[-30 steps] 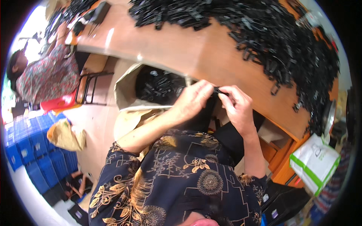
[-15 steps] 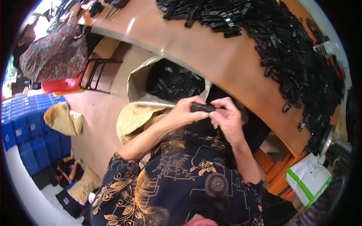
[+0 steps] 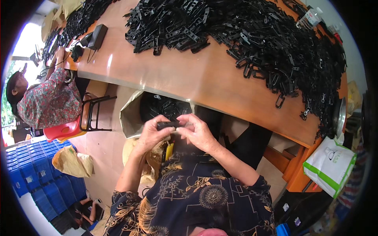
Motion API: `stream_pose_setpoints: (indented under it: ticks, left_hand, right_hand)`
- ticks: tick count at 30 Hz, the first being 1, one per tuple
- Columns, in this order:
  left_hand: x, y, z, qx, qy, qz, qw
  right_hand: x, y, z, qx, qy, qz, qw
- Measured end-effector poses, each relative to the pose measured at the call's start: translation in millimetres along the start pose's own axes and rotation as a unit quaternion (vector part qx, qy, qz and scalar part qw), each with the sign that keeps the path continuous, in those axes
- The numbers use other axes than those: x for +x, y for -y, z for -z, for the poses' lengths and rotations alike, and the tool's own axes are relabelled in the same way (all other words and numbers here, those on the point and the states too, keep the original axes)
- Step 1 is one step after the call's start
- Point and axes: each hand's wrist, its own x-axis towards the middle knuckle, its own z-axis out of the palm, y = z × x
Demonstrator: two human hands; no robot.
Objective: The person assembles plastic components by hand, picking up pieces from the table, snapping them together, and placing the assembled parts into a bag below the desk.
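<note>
My left hand (image 3: 150, 135) is closed around a small black plastic part (image 3: 167, 125), with its thumb along the near side. Close against the part's right end, the thumb and fingers of my right hand (image 3: 197, 133) are pinched together. The fingers hide the part's ends, so its exact kind cannot be made out. Just beyond my hands is an open pale sack (image 3: 130, 114) holding many similar black pieces (image 3: 165, 108). Farther off, a large heap of black clip-like plastic parts (image 3: 252, 35) covers much of the wooden table (image 3: 165, 76).
A seated co-worker (image 3: 51, 100) is at the table's far left. Blue crates (image 3: 31, 169) and a brown sack (image 3: 73, 161) stand on the left. A white-and-green bag (image 3: 328, 165) is by the table's right end, and a bottle (image 3: 311, 17) at the back right.
The view has shifted, showing more of the table and heap. My hands appear farther left in the picture, nearer the sack's opening, still on the black part.
</note>
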Motion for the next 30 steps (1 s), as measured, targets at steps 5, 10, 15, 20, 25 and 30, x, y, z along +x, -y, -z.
stream_pose_setpoints:
  ticks: [5, 10, 15, 20, 25, 30]
  left_hand:
    - [35, -49, 15, 0.484, -0.139, -0.246, 0.828]
    - [92, -90, -34, 0.452, -0.148, -0.317, 0.821]
    - [159, -113, -131, 0.427, -0.051, -0.379, 0.819]
    - [177, -118, -160, 0.401, -0.057, -0.372, 0.835]
    - [154, -109, -211, 0.501, 0.123, -0.384, 0.766]
    - [155, -127, -276, 0.568, 0.228, -0.463, 0.641]
  right_hand:
    - [-35, 11, 43, -0.179, -0.120, 0.242, 0.946]
    - [-85, 31, 119, -0.352, -0.378, 0.277, 0.811]
    - [-140, 36, 208, -0.443, -0.560, 0.183, 0.676]
    - [-166, 48, 267, -0.497, -0.576, 0.164, 0.628]
    - [-161, 64, 296, -0.610, -0.495, 0.159, 0.597]
    - [-154, 71, 309, -0.633, -0.442, 0.149, 0.617]
